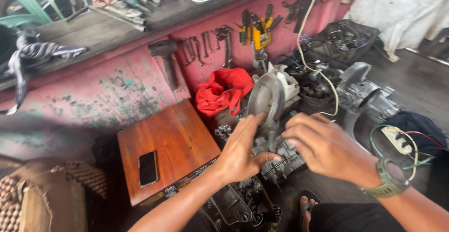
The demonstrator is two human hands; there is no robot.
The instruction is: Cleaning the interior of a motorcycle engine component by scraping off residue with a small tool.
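A grey metal engine casing with a round cover stands upright on the floor in the middle of the head view. My left hand grips its lower left side, thumb wrapped under the casing. My right hand, with a green wristwatch on the wrist, rests against the casing's right side, fingers curled on it. Finned engine parts lie just below both hands.
A low wooden stool with a black phone on it stands at left. A red cloth lies behind the casing. Wrenches, a hammer and pliers hang on the pink bench front. More engine parts and wires lie at right.
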